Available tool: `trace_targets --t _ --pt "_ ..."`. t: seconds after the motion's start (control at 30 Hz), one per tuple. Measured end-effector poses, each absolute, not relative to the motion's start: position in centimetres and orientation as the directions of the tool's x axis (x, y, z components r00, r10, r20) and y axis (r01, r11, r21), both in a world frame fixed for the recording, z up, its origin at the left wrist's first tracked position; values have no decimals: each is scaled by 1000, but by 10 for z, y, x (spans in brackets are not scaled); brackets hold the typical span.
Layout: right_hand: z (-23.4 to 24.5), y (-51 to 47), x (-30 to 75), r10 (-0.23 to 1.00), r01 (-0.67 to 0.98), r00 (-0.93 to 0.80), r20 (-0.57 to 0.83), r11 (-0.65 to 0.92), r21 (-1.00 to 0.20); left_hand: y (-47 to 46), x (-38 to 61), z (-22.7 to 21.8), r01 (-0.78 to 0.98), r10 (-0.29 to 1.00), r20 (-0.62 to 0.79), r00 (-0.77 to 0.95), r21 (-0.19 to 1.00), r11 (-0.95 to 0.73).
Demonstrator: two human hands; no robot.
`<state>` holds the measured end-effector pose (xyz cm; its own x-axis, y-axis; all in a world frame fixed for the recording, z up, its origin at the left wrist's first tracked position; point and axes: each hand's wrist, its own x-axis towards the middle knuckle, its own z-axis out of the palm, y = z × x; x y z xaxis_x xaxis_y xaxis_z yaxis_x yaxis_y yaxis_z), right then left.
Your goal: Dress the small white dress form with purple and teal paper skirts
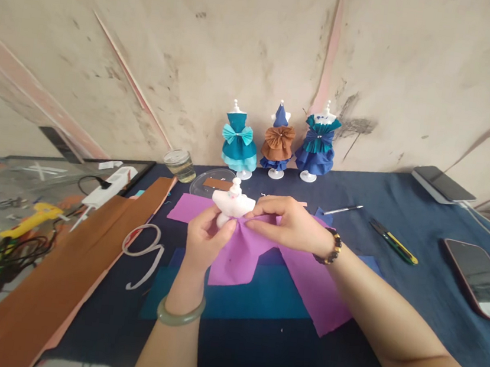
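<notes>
Cloth of dark navy blue [119, 335] covers most of the desk [386, 195]. Along its left side lies a long, flat brown fabric sheet [57, 261], and nearer the middle a rectangular teal fabric sheet [221, 302]. A broad purple fabric strip [316, 293] slants over the right end of the teal.

The hands meet above the desk's middle. The left hand [205, 235] is curled closed around the lower torso of a small white dress form with a beaded neck [232, 203], its thumb pressed at the waist. The right hand [284, 224] has thumb and fingertips pinched together on the upper edge of a flared purple fabric piece [235, 263], which hangs in folds from that waist. Against the wall stand three dressed miniature forms in teal [239, 147], brown and blue [278, 143], and blue and green [316, 150].

The step in hand looks to be gathering the purple piece at the waist. The next move seems to call for firm thumb pressure on the folds while the right fingertips tuck the loose edge evenly.
</notes>
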<state>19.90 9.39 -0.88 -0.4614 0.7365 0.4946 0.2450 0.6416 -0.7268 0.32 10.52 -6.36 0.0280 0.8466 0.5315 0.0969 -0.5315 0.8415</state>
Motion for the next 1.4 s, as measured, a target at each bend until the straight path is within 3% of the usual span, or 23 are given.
trace_targets --t 0.2,0.57,1.07,1.4 --pt "-15 95 195 721 231 -393 571 679 -697 105 3 -62 94 847 531 36 842 -532" --pt "-16 95 193 712 227 -382 589 690 -688 104 5 -61 50 818 568 85 818 -573" --pt "-18 93 189 854 267 -289 433 506 -820 102 5 -60 34 823 548 150 829 -558" --pt "-5 92 200 809 288 -442 387 537 -793 105 4 -63 74 842 536 63 838 -540"
